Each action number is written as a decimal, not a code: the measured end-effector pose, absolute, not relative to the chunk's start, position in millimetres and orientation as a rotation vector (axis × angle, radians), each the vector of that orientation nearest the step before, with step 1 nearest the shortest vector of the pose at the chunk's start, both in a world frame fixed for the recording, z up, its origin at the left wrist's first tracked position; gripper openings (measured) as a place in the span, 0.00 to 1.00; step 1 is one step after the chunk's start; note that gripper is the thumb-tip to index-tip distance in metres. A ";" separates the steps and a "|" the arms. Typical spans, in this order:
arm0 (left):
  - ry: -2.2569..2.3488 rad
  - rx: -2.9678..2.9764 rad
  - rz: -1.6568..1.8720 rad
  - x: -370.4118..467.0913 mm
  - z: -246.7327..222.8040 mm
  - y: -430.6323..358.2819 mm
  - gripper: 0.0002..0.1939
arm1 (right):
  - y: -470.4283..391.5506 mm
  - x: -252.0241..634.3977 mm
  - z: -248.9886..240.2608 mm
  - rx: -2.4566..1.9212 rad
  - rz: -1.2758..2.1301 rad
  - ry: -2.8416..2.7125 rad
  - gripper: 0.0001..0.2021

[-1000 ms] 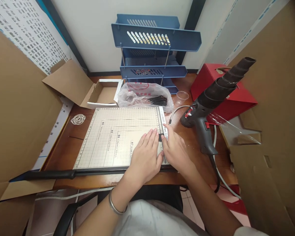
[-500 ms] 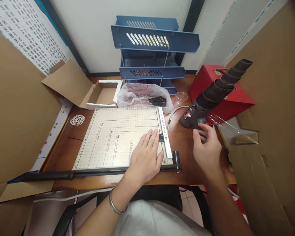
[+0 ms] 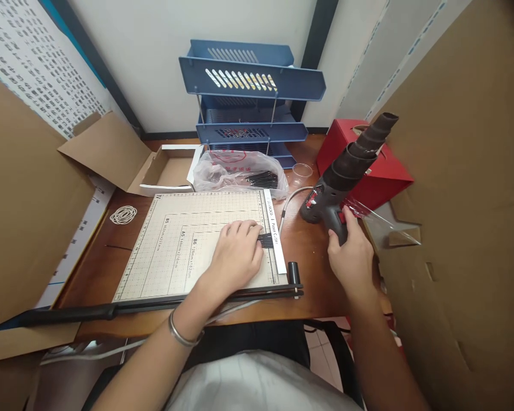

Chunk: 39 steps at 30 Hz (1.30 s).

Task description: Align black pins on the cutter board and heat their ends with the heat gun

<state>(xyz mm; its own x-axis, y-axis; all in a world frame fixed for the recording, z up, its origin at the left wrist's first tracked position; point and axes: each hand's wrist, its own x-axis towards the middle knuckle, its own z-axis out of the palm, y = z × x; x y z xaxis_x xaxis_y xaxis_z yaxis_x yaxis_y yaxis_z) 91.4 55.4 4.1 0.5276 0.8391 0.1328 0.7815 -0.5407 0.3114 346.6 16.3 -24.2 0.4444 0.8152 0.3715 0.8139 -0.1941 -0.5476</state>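
Observation:
My left hand (image 3: pixel 235 257) lies over the paper cutter (image 3: pixel 154 260) with its fingers curled round a bundle of thin black strips (image 3: pixel 265 240). The ends of the strips stick out on the right, against the cutter's white labelled edge; the rest is hidden under the hand. To the right, my right hand (image 3: pixel 353 257) grips the handle of a black heat gun (image 3: pixel 340 180), forefinger by the red trigger. The heat gun stands on its rear end, its stepped nozzle tilted up and to the right. Across the cutter's near edge runs its black blade arm (image 3: pixel 72 313).
Behind the cutter are a clear bag (image 3: pixel 240 171) of black strips, an open cardboard box (image 3: pixel 171 168) and blue stacked trays (image 3: pixel 252 84). A clear cup (image 3: pixel 302 171) and red box (image 3: pixel 368 182) stand right. White coiled cord (image 3: pixel 123 214) lies left. Cardboard walls flank both sides.
My right hand has moved from beside the heat gun onto its handle. The fingers of my left hand have gone from flat to curled round the black strips. The whole view has shifted slightly.

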 end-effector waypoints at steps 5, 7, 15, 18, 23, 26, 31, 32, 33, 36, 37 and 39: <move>1.246 2.533 0.244 95.8 12.2 74.2 0.19 | 18.5 351.1 -34.7 -1.935 -0.100 -1.442 0.28; 1.222 2.542 0.241 97.0 11.2 74.2 0.19 | 20.1 351.8 -37.2 -1.939 -0.132 -1.473 0.28; 1.210 2.517 0.303 98.9 6.7 71.7 0.18 | 18.2 340.7 -30.8 -1.990 -0.123 -1.504 0.29; 1.236 2.466 0.399 91.7 6.2 68.7 0.19 | 19.0 326.0 -12.9 -1.817 -0.065 -1.238 0.27; 1.443 2.349 0.667 59.8 0.8 48.8 0.17 | 47.0 315.2 22.2 -0.977 1.206 -0.580 0.41; 1.531 2.340 0.765 39.6 -6.9 32.6 0.15 | 75.4 323.4 27.5 -0.201 1.658 -0.144 0.45; 1.612 2.290 0.834 22.4 -22.3 18.6 0.13 | 110.4 334.9 18.3 0.538 1.727 0.472 0.51; 1.617 2.278 0.850 21.6 -24.5 19.1 0.12 | 113.0 334.5 16.8 0.564 1.711 0.517 0.48; 1.620 2.270 0.868 21.5 -25.8 20.5 0.12 | 113.5 333.0 15.7 0.563 1.701 0.532 0.45; 1.625 2.282 0.934 23.8 -24.4 22.6 0.09 | 103.2 320.0 15.0 0.425 1.729 0.403 0.41; 1.619 2.304 0.990 24.4 -23.0 19.6 0.09 | 96.1 313.2 15.9 0.333 1.744 0.303 0.41; 1.515 2.372 1.189 23.6 -22.0 2.9 0.10 | 78.7 297.4 19.9 0.089 1.740 0.038 0.40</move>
<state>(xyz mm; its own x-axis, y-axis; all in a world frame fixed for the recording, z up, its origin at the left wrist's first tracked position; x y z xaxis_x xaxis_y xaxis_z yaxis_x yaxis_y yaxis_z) 23.6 2.9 -22.0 0.2069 0.8020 0.5603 0.7346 -0.5056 0.4524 297.4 78.7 19.9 -0.1685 0.9850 0.0381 -0.9823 -0.1710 0.0762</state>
